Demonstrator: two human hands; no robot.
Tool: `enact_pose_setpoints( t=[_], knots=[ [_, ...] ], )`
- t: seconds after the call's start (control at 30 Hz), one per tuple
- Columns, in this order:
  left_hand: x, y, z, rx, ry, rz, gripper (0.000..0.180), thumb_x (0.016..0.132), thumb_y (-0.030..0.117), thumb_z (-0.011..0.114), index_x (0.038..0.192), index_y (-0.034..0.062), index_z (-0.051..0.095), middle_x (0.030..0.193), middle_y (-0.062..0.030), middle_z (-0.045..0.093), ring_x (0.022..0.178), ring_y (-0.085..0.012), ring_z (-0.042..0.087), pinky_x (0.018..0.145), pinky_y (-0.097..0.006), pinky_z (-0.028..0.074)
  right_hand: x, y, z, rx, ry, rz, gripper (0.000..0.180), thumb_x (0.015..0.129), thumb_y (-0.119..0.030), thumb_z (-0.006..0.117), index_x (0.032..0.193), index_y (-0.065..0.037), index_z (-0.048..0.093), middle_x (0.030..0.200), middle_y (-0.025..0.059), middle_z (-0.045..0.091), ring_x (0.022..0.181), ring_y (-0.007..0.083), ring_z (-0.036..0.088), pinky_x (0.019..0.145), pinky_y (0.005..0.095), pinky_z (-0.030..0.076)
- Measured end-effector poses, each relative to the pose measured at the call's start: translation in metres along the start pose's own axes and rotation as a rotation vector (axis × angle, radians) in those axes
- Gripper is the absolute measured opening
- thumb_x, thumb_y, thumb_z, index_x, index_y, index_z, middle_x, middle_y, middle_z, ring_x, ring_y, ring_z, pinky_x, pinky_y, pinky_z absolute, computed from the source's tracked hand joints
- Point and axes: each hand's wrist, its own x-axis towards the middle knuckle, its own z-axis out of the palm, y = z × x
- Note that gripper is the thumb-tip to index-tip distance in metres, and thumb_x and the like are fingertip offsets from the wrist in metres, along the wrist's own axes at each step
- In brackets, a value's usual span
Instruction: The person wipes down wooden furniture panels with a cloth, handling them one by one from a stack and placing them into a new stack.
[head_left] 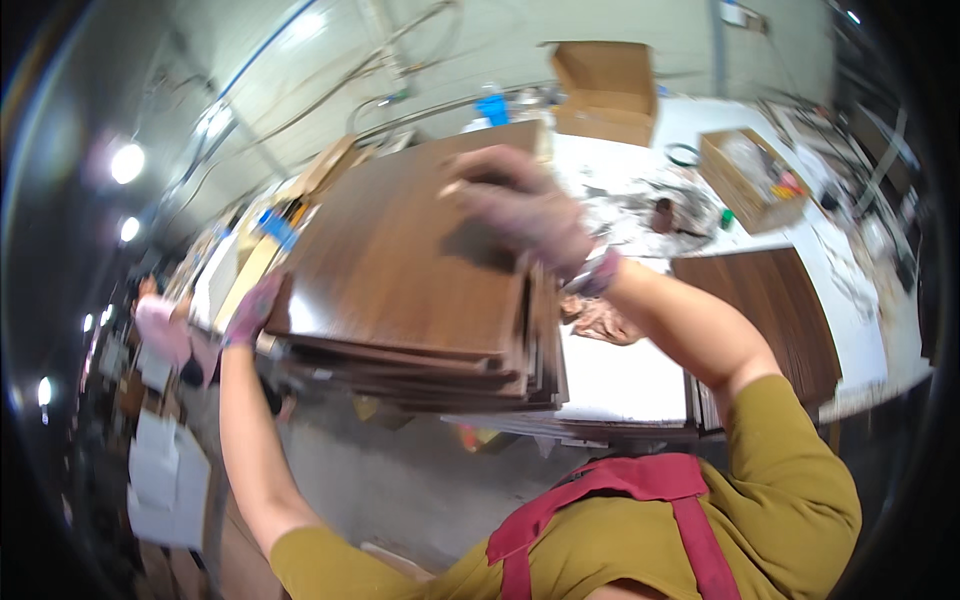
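Note:
A stack of dark brown wood-grain panels [390, 260] lies at the middle left, its edges uneven along the near and right sides. At the left edge of the top panel, my left hand [255, 310], in a stained pinkish glove, is closed on the board's side. Over the right part of the same panel hovers my right hand [530, 210], gloved alike, casting a shadow on the surface. Its fingers are bent but apart, somewhat blurred, and I see nothing held in them.
Right of the stack, a white worktable [625, 385] carries another brown panel [770, 310], a crumpled pinkish cloth [603, 320] and a cardboard box of plastic bags [750, 180]. An open carton [605, 105] stands behind. Another person [165, 325] in pink is at far left.

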Motion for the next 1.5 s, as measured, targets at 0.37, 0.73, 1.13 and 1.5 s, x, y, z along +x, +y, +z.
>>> enact_pose_setpoints(
  t=[0.37, 0.73, 1.13, 1.5],
  knots=[
    [0.047, 0.109, -0.06, -0.479, 0.107, -0.312, 0.057, 0.096, 0.043, 0.048, 0.135, 0.0031, 0.053, 0.128, -0.0186, 0.06, 0.121, -0.0293, 0.056, 0.108, -0.037, 0.04, -0.028, -0.002, -0.076, 0.405, 0.281, -0.022, 0.02, 0.084, -0.018, 0.071, 0.096, -0.003, 0.066, 0.098, 0.0038, 0.062, 0.092, 0.0107, 0.06, 0.077, 0.0246, 0.051],
    [0.022, 0.48, -0.195, -1.152, -0.346, 0.387, 0.036, 0.093, 0.014, 0.044, 0.117, -0.0018, 0.066, 0.116, -0.0172, 0.066, 0.108, -0.0344, 0.063, 0.099, -0.038, 0.045, -0.281, 0.036, -0.373, 1.112, 0.874, 0.455, 0.028, 0.094, -0.012, 0.058, 0.121, -0.002, 0.057, 0.106, 0.0108, 0.062, 0.089, 0.0245, 0.059, 0.076, 0.0309, 0.051],
    [0.146, 0.887, -0.037, -0.824, 0.026, 0.765, 0.059, 0.092, 0.042, 0.057, 0.138, 0.007, 0.048, 0.142, -0.0149, 0.047, 0.133, -0.0309, 0.041, 0.113, -0.047, 0.028, -0.402, -0.002, -0.483, 0.754, 0.856, 0.534, 0.04, 0.094, -0.009, 0.061, 0.132, -0.003, 0.052, 0.113, 0.005, 0.065, 0.101, 0.0142, 0.061, 0.086, 0.0263, 0.052],
    [0.237, 0.763, 0.036, -0.861, -0.062, 0.35, 0.053, 0.093, 0.041, 0.054, 0.14, 0.0179, 0.049, 0.148, -0.018, 0.042, 0.141, -0.0329, 0.032, 0.116, -0.05, 0.02, -0.398, -0.001, -0.48, -0.207, 0.537, 0.571, 0.032, 0.091, -0.008, 0.061, 0.122, 0.0, 0.059, 0.115, 0.0055, 0.066, 0.106, 0.0179, 0.063, 0.088, 0.0346, 0.054]
  ],
)
